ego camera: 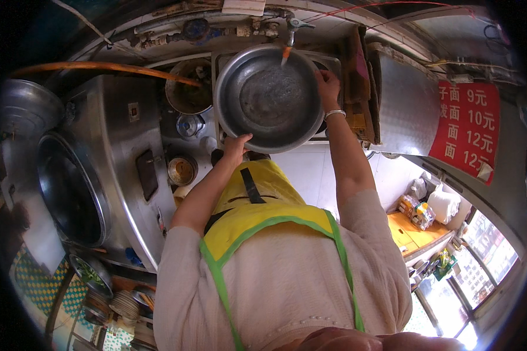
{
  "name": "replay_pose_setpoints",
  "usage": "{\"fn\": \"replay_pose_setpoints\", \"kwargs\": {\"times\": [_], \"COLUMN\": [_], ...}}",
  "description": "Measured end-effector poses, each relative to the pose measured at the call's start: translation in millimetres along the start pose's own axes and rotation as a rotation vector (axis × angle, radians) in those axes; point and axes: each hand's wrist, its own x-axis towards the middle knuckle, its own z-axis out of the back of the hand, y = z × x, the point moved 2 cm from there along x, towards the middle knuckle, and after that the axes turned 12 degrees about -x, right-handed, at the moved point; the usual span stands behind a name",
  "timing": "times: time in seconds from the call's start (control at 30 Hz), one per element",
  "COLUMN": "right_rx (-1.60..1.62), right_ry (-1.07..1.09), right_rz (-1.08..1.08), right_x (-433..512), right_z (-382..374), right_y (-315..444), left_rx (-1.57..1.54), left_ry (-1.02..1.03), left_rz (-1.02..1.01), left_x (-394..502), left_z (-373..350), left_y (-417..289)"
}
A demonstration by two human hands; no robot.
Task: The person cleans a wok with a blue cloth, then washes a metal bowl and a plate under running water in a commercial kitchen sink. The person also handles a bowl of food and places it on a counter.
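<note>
My two hands hold a wide metal basin (268,96) by its rim, over a stainless sink (336,63). My left hand (238,148) grips the near left edge, thumb over the rim. At the right edge is my right hand (328,87), with a bracelet on the wrist; its fingers curl at the rim. Above the basin, a tap (292,33) with an orange end piece (286,51) lets water run in. A shallow layer of rippling water covers the basin's bottom.
A pot (173,90) with a long wooden handle (110,66) in it stands left of the sink. Near it are a small metal pot (189,126) and a bucket (182,170). A steel stove unit (123,131) fills the left. Cardboard (361,109) stands right of the sink.
</note>
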Motion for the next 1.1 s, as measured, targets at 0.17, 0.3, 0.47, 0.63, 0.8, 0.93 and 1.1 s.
{"fn": "replay_pose_setpoints", "kwargs": {"times": [0.17,0.3,0.47,0.63,0.8,0.93,1.1], "right_rx": [0.119,0.156,-0.094,-0.139,-0.114,-0.085,-0.018], "right_ry": [-0.03,-0.044,-0.025,-0.006,-0.019,-0.015,-0.046], "right_rz": [-0.043,-0.009,-0.056,-0.202,-0.214,-0.232,-0.245], "right_x": [-3,-4,-10,-12,-11,-10,-9], "right_z": [-9,-10,-9,-9,-11,-12,-15], "right_y": [-1,-6,-14,-17,-17,-21,-28], "left_rx": [0.146,0.148,0.123,0.013,0.031,0.04,-0.04], "left_ry": [-0.15,-0.146,-0.135,-0.071,-0.111,-0.112,-0.051], "left_rz": [-0.329,-0.446,-0.501,-0.558,-0.501,-0.511,-0.519], "left_x": [-27,-25,-9,-6,-14,-12,-4], "left_z": [-1,9,17,16,11,12,18], "left_y": [-27,-63,-74,-76,-78,-78,-74]}}
